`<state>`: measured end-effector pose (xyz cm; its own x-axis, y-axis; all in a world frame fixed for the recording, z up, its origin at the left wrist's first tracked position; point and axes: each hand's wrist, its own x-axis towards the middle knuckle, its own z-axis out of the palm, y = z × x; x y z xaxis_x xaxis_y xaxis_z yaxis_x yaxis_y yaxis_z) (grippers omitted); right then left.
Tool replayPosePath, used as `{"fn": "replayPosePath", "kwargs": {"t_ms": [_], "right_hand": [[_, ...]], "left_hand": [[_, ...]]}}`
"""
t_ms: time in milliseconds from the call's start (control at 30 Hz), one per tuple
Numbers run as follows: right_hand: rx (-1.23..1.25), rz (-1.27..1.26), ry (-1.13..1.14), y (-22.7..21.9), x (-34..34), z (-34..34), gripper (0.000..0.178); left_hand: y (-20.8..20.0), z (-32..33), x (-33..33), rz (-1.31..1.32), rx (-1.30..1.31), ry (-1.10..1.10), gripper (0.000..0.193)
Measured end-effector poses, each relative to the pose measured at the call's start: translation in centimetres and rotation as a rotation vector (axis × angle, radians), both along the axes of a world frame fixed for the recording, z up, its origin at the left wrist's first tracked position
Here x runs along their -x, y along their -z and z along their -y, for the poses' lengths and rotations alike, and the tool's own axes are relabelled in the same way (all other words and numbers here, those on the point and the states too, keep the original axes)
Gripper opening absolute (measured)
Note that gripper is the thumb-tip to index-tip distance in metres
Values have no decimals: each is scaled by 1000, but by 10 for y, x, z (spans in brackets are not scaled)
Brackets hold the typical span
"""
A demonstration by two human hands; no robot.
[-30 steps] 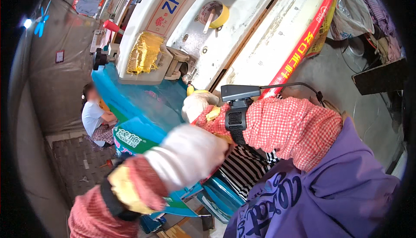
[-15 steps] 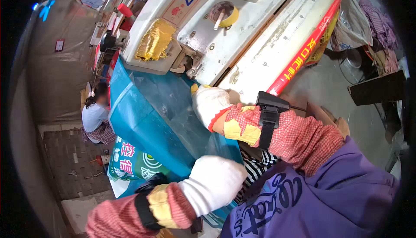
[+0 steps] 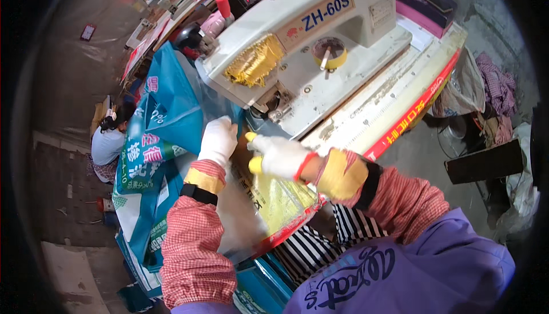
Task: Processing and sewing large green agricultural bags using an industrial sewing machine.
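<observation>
Cluttered workshop floor and stacked goods surround a cream industrial sewing machine [image 3: 320,45] on its pale worktop [image 3: 394,94], where a person in white gloves and red checked sleeves feeds a large teal woven plastic sack [image 3: 166,120] toward the needle end. Left hand [image 3: 217,140] is closed on the sack's upper edge just beside the machine head; right hand [image 3: 279,155] pinches a yellow-and-clear plastic bag [image 3: 280,200] near its top — fingers curled shut. By the look of it, the edge is lined up but not yet stitched — sewing seems left to do.
</observation>
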<state>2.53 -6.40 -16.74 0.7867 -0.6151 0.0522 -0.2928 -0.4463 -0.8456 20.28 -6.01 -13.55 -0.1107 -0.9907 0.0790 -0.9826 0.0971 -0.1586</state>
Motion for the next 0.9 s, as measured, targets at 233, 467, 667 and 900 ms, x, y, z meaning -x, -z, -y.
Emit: {"fn": "replayPosePath", "kwargs": {"t_ms": [233,467,667,900], "right_hand": [[540,-258,207,4,-36,6,24],[783,54,-21,-48,-61,-16,13],[-219,621,320,-82,-5,-32,22],[-69,570,300,-49,33,-28,16]], "left_hand": [[-152,-152,37,17,-278,69,4],[-183,-232,-32,-518,766,-241,48],[-78,-255,-133,-41,50,-834,90],[-67,-232,-197,-40,121,-769,38]]}}
